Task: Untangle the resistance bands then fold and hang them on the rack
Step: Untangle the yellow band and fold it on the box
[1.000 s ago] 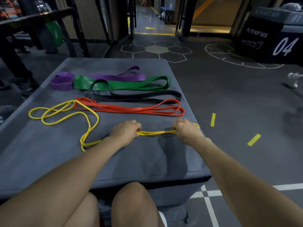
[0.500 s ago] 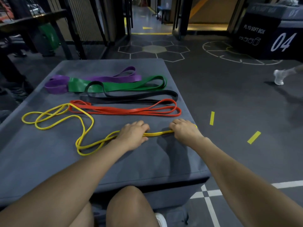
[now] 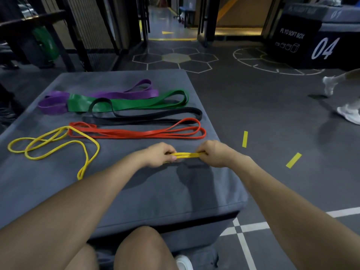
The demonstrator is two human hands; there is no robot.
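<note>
A thin yellow band [image 3: 58, 145] lies in loose loops on the left of the grey padded box [image 3: 159, 193]. Its near end is stretched doubled between my hands. My left hand [image 3: 158, 155] pinches it on one side and my right hand [image 3: 216, 153] grips it on the other, just above the pad near its right front. Behind them lie a folded red band [image 3: 136, 133], a black band [image 3: 144, 115], a wide green band [image 3: 126, 102] and a purple band [image 3: 56, 104], side by side.
My knees sit below the box's front edge. A black plyo soft box marked 04 [image 3: 303, 45] stands at the far right. A person's feet in white shoes [image 3: 348, 112] cross the floor at the right. Dark rack frames [image 3: 64, 36] stand at the back left.
Both hands have lifted the yellow band's near end slightly and drawn closer together, now holding two strands. The yellow loops on the left shifted. The feet at the right have stepped nearer.
</note>
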